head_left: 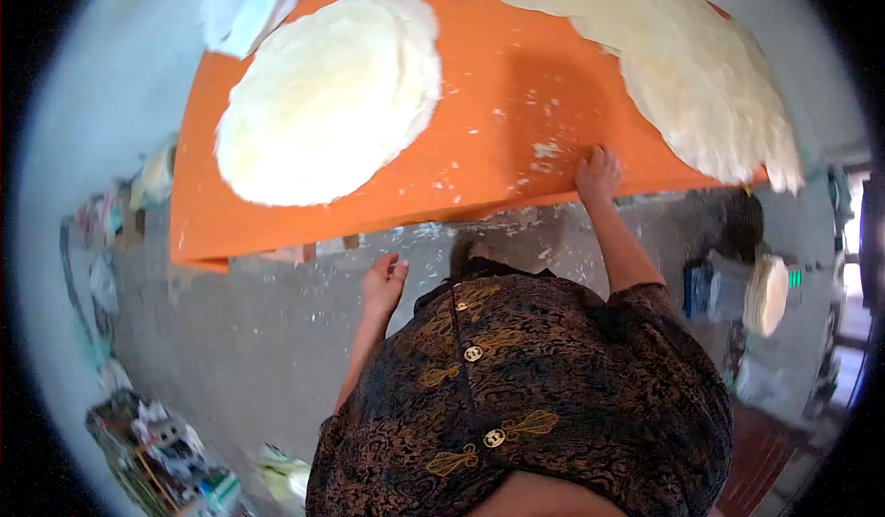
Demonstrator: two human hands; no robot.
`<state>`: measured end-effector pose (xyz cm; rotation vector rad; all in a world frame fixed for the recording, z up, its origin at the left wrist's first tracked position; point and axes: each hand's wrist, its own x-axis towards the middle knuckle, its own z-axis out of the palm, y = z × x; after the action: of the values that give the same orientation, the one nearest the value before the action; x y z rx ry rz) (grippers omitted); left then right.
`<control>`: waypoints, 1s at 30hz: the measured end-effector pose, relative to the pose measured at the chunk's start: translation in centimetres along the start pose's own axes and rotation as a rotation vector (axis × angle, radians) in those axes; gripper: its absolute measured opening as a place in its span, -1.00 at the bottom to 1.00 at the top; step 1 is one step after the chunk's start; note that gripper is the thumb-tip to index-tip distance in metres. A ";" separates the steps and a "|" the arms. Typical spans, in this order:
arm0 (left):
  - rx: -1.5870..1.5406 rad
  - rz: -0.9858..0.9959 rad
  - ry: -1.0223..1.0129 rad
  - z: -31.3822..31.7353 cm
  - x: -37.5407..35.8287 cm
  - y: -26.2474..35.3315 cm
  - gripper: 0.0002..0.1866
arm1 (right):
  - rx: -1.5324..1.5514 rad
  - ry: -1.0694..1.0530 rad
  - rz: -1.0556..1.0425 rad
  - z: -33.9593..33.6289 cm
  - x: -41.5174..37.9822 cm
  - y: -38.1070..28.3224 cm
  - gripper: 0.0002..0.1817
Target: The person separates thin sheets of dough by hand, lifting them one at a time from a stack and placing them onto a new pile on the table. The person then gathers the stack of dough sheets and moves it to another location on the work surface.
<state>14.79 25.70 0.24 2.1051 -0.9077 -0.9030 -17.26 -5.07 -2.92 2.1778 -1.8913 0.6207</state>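
Observation:
An orange table (pixel 479 139) has white flakes scattered over its middle. My right hand (pixel 597 172) rests at its front edge, fingers curled on the surface beside some flakes; whether it holds anything is hidden. My left hand (pixel 384 282) hangs in the air in front of the table, over the floor, its fingers bent and nothing visible in them. A pile of round, pale flat sheets (pixel 332 98) lies on the left half of the table. More pale sheets (pixel 691 84) overlap along the back and right side, and some reach over the right edge.
A white cloth or bag (pixel 241 15) sits at the table's back left corner. The grey floor (pixel 249 333) carries flakes. At the right stand a round pale stack (pixel 766 296) and a blue container (pixel 698 288). Mixed items (pixel 171 452) lie at the lower left.

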 end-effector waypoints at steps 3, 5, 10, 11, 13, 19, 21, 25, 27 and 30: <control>-0.135 0.039 0.084 -0.3 0.7 0.6 -0.66 | -0.069 0.052 0.009 1.3 -0.6 -0.2 -0.53; -0.394 -0.095 0.072 -1.4 0.8 0.3 -0.69 | -0.081 -0.058 0.036 0.8 -0.1 -0.4 -0.53; -0.687 -0.267 0.244 -6.7 1.7 3.8 -0.74 | 0.108 -0.242 -0.083 -0.9 2.3 -2.3 -0.52; -0.694 -0.280 0.311 -7.7 1.9 4.8 -0.75 | 0.171 -0.233 -0.132 -1.0 2.6 -3.6 -0.52; -0.761 -0.279 0.448 -9.4 3.0 5.0 -0.75 | 0.247 -0.226 -0.228 -1.7 3.6 -7.8 -0.54; -1.140 -0.365 0.586 -14.0 7.6 -0.8 -0.68 | 1.026 -0.617 -0.211 0.5 5.8 -15.6 -0.60; -1.220 -0.333 0.631 -15.1 9.2 -2.3 -0.60 | 1.095 -0.728 -0.150 0.8 5.3 -17.4 -0.63; -1.321 -0.330 0.584 -16.4 13.0 -4.1 -0.53 | 1.065 -0.819 -0.036 -1.1 3.2 -19.1 -0.69; -1.362 -0.372 0.567 -16.9 14.5 -3.0 -0.51 | 1.111 -0.916 0.084 -2.0 2.7 -20.1 -0.72; -1.363 -0.465 0.536 -17.7 16.4 -3.3 -0.50 | 1.119 -1.004 0.172 -3.6 1.8 -22.4 -0.73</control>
<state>38.30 19.74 1.89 1.1626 0.4663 -0.7380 4.19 -1.44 3.89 3.5338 -2.5801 0.8383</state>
